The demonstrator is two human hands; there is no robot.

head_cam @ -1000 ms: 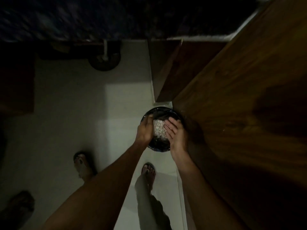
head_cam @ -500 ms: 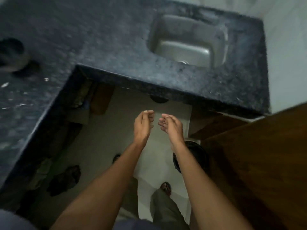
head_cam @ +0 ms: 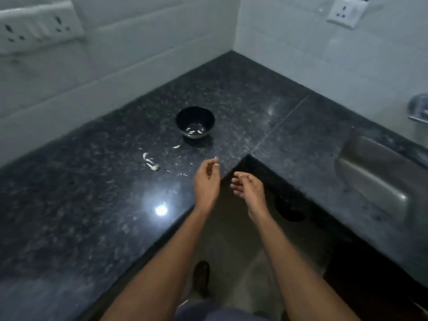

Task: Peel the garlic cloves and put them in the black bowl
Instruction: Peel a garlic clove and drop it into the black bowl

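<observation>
A small black bowl (head_cam: 195,121) stands on the dark granite counter (head_cam: 92,216) near the wall corner, with a few pale peeled cloves in its bottom. Loose garlic cloves (head_cam: 151,164) lie on the counter in front of it, and one more clove (head_cam: 176,146) sits closer to the bowl. My left hand (head_cam: 206,181) hovers over the counter's inner corner with loosely curled fingers. A tiny white speck shows at its fingertips; whether it is held is unclear. My right hand (head_cam: 249,188) hangs beside it over the floor gap, relaxed and holding nothing.
A steel sink (head_cam: 375,177) is set into the counter at the right. White tiled walls carry sockets (head_cam: 37,26). A dark round container (head_cam: 289,212) stands on the floor below the counter edge. Small peel scraps dot the counter near the cloves.
My hands have left the dark round container on the floor and risen to counter height. The view has swung up from the floor to the counter, bringing the bowl and cloves into sight.
</observation>
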